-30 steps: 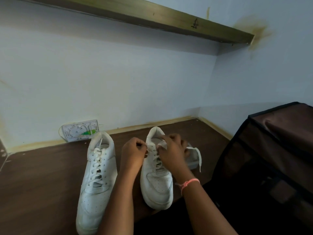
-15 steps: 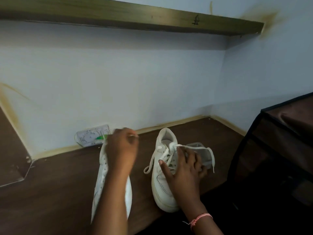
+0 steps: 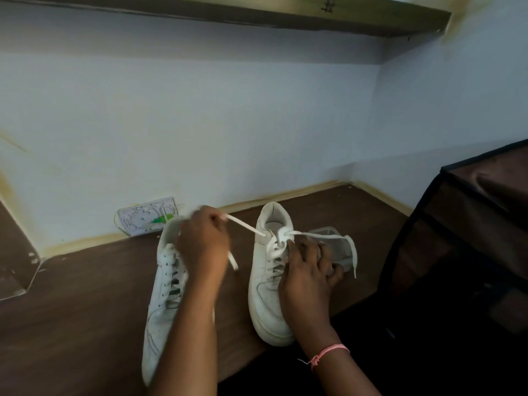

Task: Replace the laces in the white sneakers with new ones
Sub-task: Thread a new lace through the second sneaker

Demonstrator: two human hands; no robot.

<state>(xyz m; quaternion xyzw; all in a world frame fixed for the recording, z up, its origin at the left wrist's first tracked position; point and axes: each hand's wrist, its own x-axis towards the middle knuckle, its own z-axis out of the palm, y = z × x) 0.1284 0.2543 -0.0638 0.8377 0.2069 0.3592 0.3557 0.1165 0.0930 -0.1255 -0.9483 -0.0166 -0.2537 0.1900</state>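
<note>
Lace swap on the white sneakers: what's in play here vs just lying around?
In play: right sneaker; its lace, pulled by left hand; right hand steadying it; left sneaker.
Lying about: clear plastic packet; white switch plate; dark fabric rack.

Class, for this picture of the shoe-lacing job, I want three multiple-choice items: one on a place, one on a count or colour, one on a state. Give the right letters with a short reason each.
1. Where does the clear plastic packet lie?
A. left of both sneakers
B. right of the right sneaker
C. on the shelf

2. What colour is the band on the right wrist?
A. pink
B. blue
C. black

3. What is the left hand doing?
A. lying flat on the table
B. pulling a lace taut from the right sneaker
C. holding the packet

Answers:
1 B, the packet lies beside the right sneaker, partly under the right hand.
2 A, a pink cord circles that wrist.
3 B, the lace runs straight from the top eyelets into the left hand's grip.
</note>
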